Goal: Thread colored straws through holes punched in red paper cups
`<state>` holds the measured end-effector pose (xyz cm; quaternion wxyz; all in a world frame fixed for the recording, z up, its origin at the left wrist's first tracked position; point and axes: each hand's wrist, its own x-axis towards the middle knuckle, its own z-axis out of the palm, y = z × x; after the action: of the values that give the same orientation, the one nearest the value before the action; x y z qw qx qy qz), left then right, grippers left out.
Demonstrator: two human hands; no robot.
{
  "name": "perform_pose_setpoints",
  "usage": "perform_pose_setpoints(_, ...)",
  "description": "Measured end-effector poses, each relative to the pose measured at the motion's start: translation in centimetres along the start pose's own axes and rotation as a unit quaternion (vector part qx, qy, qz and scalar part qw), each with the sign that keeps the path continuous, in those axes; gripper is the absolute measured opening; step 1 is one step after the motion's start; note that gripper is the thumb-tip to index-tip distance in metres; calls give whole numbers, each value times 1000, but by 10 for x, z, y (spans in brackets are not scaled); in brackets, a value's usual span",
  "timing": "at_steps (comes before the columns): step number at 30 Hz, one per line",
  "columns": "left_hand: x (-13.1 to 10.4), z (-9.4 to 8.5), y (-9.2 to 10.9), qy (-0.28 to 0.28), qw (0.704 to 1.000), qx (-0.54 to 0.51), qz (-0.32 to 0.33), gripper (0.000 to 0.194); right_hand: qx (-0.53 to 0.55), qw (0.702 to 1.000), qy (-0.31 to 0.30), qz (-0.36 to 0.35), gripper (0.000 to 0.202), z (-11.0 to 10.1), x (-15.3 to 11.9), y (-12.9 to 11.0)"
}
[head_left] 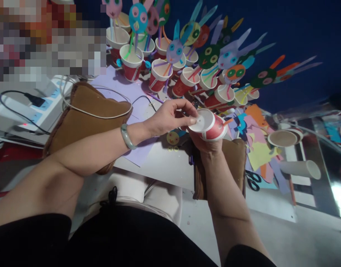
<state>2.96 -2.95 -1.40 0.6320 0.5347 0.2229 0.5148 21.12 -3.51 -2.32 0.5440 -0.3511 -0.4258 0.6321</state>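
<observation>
My right hand [211, 145] grips a red and white paper cup [215, 128] from below, tilted so its white base faces left and up. A small dark hole or spot shows in the base. A short orange stick-like piece [228, 121] juts out at the cup's right side. My left hand [177, 116] is at the base with thumb and forefinger drawn together near that spot; whether something small is between them I cannot make out. Below the hands lie a round yellow paper face [172, 138] and a small yellow lettered piece [173, 148].
Several red cups with paper rabbit faces [174, 52] crowd the table's back. Right are coloured paper scraps [256, 148], black-handled scissors [253, 181], lying cups [283, 138] and a white tube [301, 168]. Brown cushions [89, 115] lie under my forearms. A power strip [45, 105] with cables is left.
</observation>
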Motion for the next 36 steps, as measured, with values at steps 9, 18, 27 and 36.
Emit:
perform_pose_setpoints(9,0,2,-2,6,1000,4,10,38,19,999,34,-14,51,-4,1,5)
perform_pose_setpoints(18,-1,1,-6,45,999,12,-18,26,-28,998,51,1,54,5,-1,0)
perform_pose_setpoints(27,-1,4,-6,68,997,-4,-26,28,4,998,56,25,50,5,-2,1)
perform_pose_setpoints(36,-2,2,0,34,999,-18,-38,29,13,1000,14,8,49,-2,0,3)
